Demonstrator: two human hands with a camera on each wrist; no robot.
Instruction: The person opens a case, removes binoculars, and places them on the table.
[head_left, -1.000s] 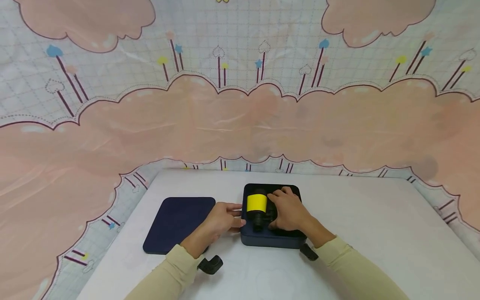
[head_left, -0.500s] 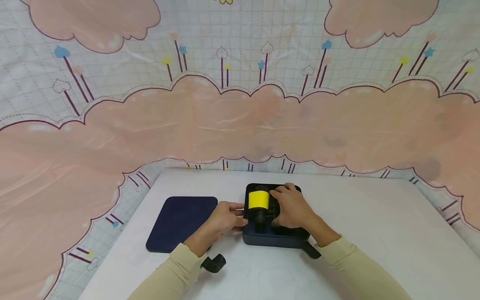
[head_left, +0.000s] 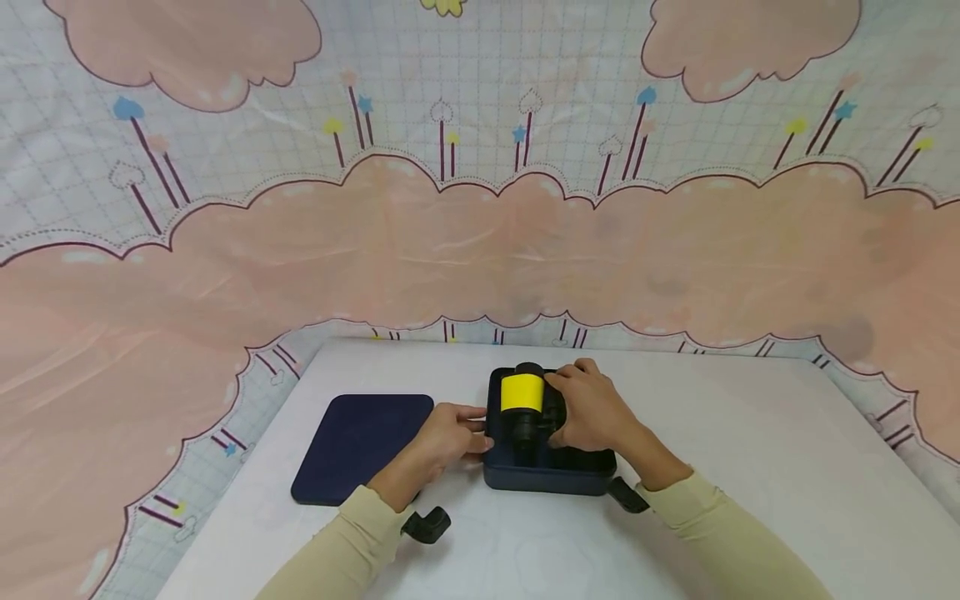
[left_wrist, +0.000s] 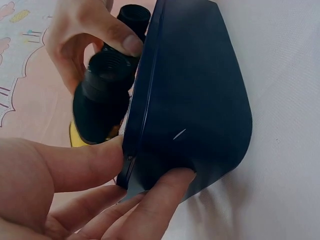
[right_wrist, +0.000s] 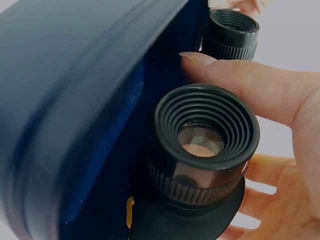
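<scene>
Binoculars (head_left: 522,393) with a wide yellow band and black barrels rise out of a dark blue case (head_left: 547,480). My right hand (head_left: 595,408) grips them by the right barrel. Its thumb (right_wrist: 245,82) lies across between the two eyecups in the right wrist view. One ribbed eyecup (right_wrist: 202,150) stands close beside the case wall there. My left hand (head_left: 444,435) holds the case at its left side. In the left wrist view its thumb (left_wrist: 90,162) is at the rim, with other fingertips against the outer wall.
A flat dark blue lid (head_left: 363,450) lies left of the case on the white table (head_left: 735,450), partly under the left forearm. Black wrist camera mounts (head_left: 427,527) jut out below both wrists. A patterned cloth backdrop (head_left: 480,225) stands behind the table.
My right hand has raised the binoculars and shifted them slightly right; their top end now overlaps the case's far rim. The left hand and the lid have stayed put.
</scene>
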